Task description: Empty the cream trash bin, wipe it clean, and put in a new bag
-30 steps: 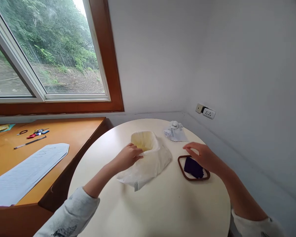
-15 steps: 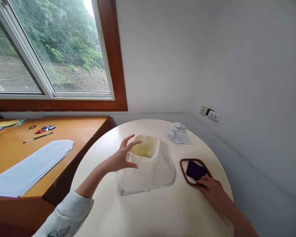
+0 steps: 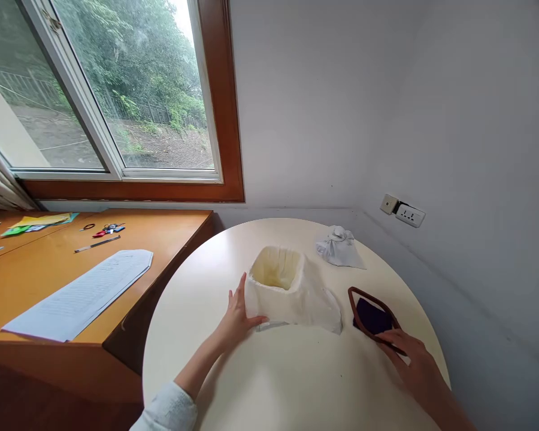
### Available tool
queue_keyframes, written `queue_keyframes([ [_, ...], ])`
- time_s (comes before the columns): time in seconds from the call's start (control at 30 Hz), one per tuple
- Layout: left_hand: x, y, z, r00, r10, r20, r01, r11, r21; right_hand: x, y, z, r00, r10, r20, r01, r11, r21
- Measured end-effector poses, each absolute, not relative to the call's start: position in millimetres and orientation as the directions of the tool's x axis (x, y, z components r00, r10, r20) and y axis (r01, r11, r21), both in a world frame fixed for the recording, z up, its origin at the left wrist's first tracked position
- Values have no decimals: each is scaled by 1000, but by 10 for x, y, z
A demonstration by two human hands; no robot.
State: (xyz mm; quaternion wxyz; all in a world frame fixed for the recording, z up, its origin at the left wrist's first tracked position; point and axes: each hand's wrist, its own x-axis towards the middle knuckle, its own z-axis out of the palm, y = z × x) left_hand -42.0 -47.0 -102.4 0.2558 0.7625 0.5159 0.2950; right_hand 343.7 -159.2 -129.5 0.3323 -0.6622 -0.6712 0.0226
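Note:
My left hand (image 3: 239,316) lies against the left side of a small trash can (image 3: 276,251) lined with a white plastic bag (image 3: 308,304). Its fingers are spread, with the thumb across the front of the bag. The bag folds over the can's rim and hangs down onto the table. Yellowish light shows inside the can's opening. My right hand (image 3: 411,362) pinches the near edge of a brown rim ring (image 3: 372,298) and holds it tilted, its near side off the table. Seen through the ring is a dark purple folded cloth or bag (image 3: 372,317).
A knotted whitish bag (image 3: 339,245) sits at the back of the round table (image 3: 269,383). On the wooden desk (image 3: 175,230) at left are papers (image 3: 83,293), a pen (image 3: 97,243) and keys (image 3: 109,229). A wall socket (image 3: 409,214) is at right.
My left hand has come down from above the can to its side, and the bag's skirt there is pushed in. My right hand has raised the ring's near edge. The view has turned slightly left.

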Motion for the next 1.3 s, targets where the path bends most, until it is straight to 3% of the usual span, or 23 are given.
queue_keyframes([
  [0.17, -540, -420, -1030, 361, 926, 107, 827, -371, 422, 3298, -1582, -1088, 119, 910, 397, 803, 146, -577],
  [0.37, -964, -538, -711, 424, 905, -43, 861, -388, 329, 3180, -1544, -962, 87, 894, 438, 764, 223, -606],
  [0.47, -1052, -611, -398, 390, 919, 60, 837, -381, 392, 3105, -1498, -851, 51, 837, 544, 784, 304, -541],
  [0.6, -904, -709, 5, 228, 942, 244, 685, -334, 648, 2888, -1408, -594, -82, 683, 726, 801, 478, -360],
  [0.7, -684, -801, 186, 184, 953, 239, 509, -300, 806, 2642, -1365, -364, -206, 626, 752, 781, 568, -258],
  [0.83, -361, -918, 269, 273, 955, 119, 231, -185, 955, 2310, -1334, -129, -355, 567, 743, 734, 661, -154],
  [1.0, -99, -958, 296, 322, 944, 73, 25, -86, 996, 2035, -1300, -50, -439, 516, 736, 691, 717, -90],
  [1.3, -214, -713, 424, 340, 929, 148, 62, -179, 982, 2013, -1249, 35, -347, 522, 779, 763, 641, -89],
])
